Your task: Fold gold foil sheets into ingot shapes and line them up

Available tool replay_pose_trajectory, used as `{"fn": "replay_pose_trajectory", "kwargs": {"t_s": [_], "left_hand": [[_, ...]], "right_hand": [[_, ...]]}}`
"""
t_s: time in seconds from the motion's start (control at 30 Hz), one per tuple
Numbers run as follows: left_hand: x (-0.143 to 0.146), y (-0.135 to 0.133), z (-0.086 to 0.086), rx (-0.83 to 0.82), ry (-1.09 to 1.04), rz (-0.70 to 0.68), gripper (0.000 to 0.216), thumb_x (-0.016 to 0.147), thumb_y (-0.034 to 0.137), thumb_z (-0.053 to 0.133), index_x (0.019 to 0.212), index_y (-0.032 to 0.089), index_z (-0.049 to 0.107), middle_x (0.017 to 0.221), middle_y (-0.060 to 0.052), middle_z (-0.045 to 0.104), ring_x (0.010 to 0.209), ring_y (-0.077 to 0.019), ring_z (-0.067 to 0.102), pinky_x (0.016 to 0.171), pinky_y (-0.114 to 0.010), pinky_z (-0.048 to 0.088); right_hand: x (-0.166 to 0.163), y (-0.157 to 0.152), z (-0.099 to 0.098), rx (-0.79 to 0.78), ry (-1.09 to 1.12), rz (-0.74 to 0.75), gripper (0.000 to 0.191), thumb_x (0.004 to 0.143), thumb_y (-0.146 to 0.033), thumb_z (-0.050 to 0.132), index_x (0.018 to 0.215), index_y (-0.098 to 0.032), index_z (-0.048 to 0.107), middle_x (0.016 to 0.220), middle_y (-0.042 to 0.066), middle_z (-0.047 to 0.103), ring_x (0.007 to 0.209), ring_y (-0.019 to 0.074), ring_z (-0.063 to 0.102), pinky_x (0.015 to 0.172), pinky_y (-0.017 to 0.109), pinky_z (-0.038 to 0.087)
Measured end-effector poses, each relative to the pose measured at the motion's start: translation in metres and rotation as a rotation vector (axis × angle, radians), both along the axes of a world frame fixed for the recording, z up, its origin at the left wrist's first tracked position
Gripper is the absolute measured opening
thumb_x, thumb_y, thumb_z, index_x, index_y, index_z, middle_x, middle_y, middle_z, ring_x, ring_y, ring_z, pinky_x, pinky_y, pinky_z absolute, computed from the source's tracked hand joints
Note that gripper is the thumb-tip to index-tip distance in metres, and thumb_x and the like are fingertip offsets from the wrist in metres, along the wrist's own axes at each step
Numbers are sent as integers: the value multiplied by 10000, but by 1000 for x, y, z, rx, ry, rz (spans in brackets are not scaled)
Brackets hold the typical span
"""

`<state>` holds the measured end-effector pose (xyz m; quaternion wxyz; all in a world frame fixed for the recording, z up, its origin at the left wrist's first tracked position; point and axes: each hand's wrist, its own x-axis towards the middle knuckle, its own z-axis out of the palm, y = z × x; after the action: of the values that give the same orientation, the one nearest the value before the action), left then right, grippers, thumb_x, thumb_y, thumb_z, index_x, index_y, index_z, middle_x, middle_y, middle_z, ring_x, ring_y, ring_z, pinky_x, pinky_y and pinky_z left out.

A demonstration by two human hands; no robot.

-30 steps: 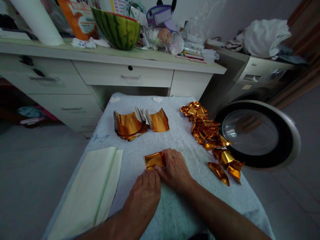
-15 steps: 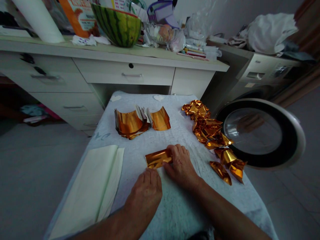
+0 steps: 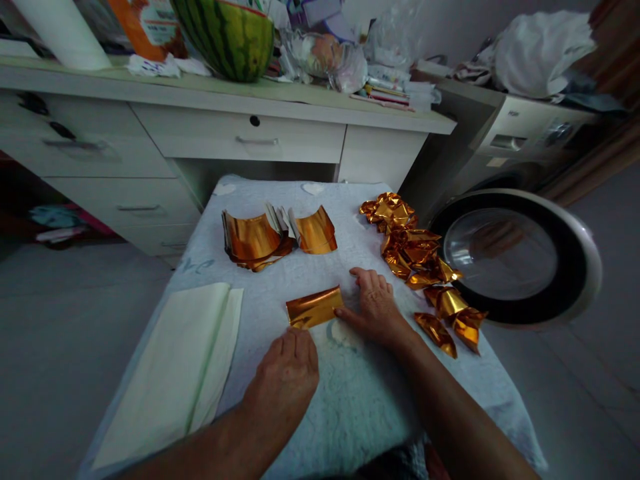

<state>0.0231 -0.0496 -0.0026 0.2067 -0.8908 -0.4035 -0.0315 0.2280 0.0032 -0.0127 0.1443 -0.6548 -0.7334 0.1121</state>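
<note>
A small piece of gold foil paper [image 3: 314,307], rolled or folded over along its upper edge, lies in front of me on the cloth-covered table [image 3: 350,407]. Curled fingers of my left hand [image 3: 289,363] close on its lower left edge; the fingertips are hidden. My right hand [image 3: 373,307] is open at the other end, thumb touching the right edge and fingers spread on the cloth. Behind them stand curved stacks of gold foil sheets [image 3: 255,239], with a smaller stack [image 3: 316,231] beside. To the right lie several folded gold foil pieces [image 3: 413,250].
White folded paper [image 3: 165,373] lies at the table's left. A counter with drawers [image 3: 255,137] runs behind, bearing a cut watermelon [image 3: 227,43], an orange bag [image 3: 147,30] and plastic bags. At right, a washing machine's round door [image 3: 515,257] hangs open beside the table.
My right hand has let go of the foil's right end and spread its fingers to the right. More of the foil now shows. My left hand stays at its lower edge.
</note>
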Motion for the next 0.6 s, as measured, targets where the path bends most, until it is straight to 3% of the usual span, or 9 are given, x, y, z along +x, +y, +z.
{"fn": "replay_pose_trajectory", "kwargs": {"t_s": [0.33, 0.6], "left_hand": [[-2, 1, 2, -85, -7, -5, 326, 680, -80, 478, 818, 70, 732, 723, -115, 674, 659, -247, 657, 569, -350, 577], [-8, 13, 9, -234, -68, 16, 314, 742, -68, 507, 874, 120, 720, 766, -81, 678, 693, -247, 657, 610, -380, 576]], "right_hand": [[5, 2, 8, -66, 49, 43, 679, 795, -345, 692, 1375, -162, 392, 1236, 154, 531, 1087, 323, 488, 887, 461, 398], [10, 3, 10, -22, 164, 89, 583, 783, -207, 635, 1320, -148, 418, 1162, 126, 557, 1052, 285, 493, 919, 447, 384]]}}
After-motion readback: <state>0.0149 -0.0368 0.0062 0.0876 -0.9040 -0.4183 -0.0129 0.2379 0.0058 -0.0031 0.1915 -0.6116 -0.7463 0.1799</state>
